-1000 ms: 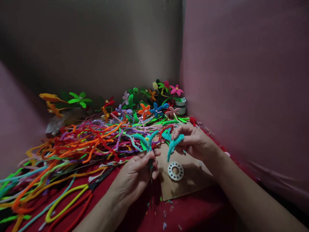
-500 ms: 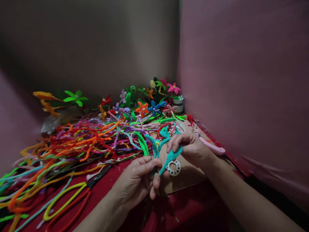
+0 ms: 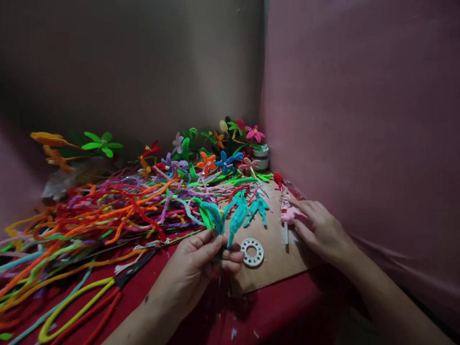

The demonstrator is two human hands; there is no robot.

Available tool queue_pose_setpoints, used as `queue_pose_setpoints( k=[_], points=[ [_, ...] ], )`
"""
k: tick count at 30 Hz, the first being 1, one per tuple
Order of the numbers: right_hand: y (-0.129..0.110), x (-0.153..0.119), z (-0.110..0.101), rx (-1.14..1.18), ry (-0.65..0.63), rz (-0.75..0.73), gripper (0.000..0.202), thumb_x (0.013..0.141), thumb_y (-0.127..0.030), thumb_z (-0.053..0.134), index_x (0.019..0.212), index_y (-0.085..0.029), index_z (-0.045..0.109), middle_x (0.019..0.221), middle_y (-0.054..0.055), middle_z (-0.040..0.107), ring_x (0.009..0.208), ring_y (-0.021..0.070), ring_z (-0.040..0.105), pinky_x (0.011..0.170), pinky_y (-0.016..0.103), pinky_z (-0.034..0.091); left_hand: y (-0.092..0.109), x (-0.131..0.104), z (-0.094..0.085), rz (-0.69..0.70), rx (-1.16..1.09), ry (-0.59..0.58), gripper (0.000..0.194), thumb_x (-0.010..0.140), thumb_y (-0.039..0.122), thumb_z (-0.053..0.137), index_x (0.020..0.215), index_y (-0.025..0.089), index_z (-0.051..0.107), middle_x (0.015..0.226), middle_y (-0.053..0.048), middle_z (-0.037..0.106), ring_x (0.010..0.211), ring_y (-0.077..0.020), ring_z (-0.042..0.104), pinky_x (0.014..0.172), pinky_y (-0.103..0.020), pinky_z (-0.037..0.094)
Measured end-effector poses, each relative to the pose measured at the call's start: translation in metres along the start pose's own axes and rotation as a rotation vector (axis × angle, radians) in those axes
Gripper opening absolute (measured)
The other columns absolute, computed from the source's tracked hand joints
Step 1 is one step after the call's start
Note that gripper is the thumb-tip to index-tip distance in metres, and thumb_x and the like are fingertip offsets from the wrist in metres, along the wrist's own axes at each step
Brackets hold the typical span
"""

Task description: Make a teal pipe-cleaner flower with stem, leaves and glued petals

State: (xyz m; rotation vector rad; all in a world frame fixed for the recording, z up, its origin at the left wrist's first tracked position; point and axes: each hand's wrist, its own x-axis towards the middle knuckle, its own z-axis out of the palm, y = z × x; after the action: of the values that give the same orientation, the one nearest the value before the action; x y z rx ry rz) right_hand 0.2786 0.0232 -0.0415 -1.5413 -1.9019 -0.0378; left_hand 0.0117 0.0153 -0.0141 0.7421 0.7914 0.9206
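My left hand (image 3: 206,258) is closed in a pinch on a teal pipe cleaner flower (image 3: 214,215) with a bit of yellow at its centre. A separate teal petal (image 3: 237,221) stands upright between the fingers of the same hand. Over at the right, my right hand (image 3: 319,230) has its thumb and fingers around the handle of a pink glue gun (image 3: 288,214). A whitish glue stick sticks out of the gun's rear toward me. More teal petals (image 3: 258,210) lie on the brown board (image 3: 273,268), just beyond a white ring with holes (image 3: 252,252).
A heap of colourful pipe cleaners (image 3: 125,206) covers the left side of the red cloth (image 3: 201,326). Scissors with yellow and red handles (image 3: 81,306) lie front left. Finished flowers (image 3: 206,163) and a white jar (image 3: 261,157) stand at the back. A pink wall (image 3: 359,120) bounds the right.
My right hand has let go of the teal petal, leaving it in my left hand, and moved right to the glue gun. The gun has turned, its glue stick now pointing toward me.
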Motion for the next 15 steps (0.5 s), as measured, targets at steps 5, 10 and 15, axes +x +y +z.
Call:
queue_pose_setpoints(
  k=[5,10,15],
  points=[
    [0.019,-0.009,0.008,-0.343,-0.127,0.041,0.055,0.080,-0.016,0.045,0.134,-0.010,0.036,0.100,0.014,0.061,0.090,0.0267,0.052,0.079,0.039,0.044,-0.006,0.004,-0.002,0.052,0.008,-0.015,0.009,0.077,0.017,0.062,0.077,0.009,0.059,0.076,-0.012,0.068,0.065,-0.0166,0.066,0.059,-0.024,0.053],
    [0.024,-0.006,0.017,-0.485,-0.146,0.047,0.049,0.083,-0.021,0.043,0.131,-0.013,0.039,0.090,0.011,0.064,0.077,0.0254,0.052,0.069,0.037,0.045,-0.008,0.003,-0.001,0.078,0.002,-0.018,0.010,0.076,0.018,0.063,0.078,0.008,0.060,0.077,-0.011,0.067,0.067,-0.0165,0.066,0.060,-0.023,0.052],
    [0.037,-0.012,0.020,-0.407,-0.059,-0.025,0.049,0.085,-0.025,0.040,0.130,-0.006,0.038,0.093,0.014,0.062,0.086,0.0275,0.055,0.071,0.037,0.047,-0.005,0.001,0.001,0.090,-0.008,0.029,0.010,0.077,0.018,0.062,0.075,0.008,0.058,0.075,-0.012,0.068,0.064,-0.0156,0.066,0.061,-0.024,0.052]
  ],
)
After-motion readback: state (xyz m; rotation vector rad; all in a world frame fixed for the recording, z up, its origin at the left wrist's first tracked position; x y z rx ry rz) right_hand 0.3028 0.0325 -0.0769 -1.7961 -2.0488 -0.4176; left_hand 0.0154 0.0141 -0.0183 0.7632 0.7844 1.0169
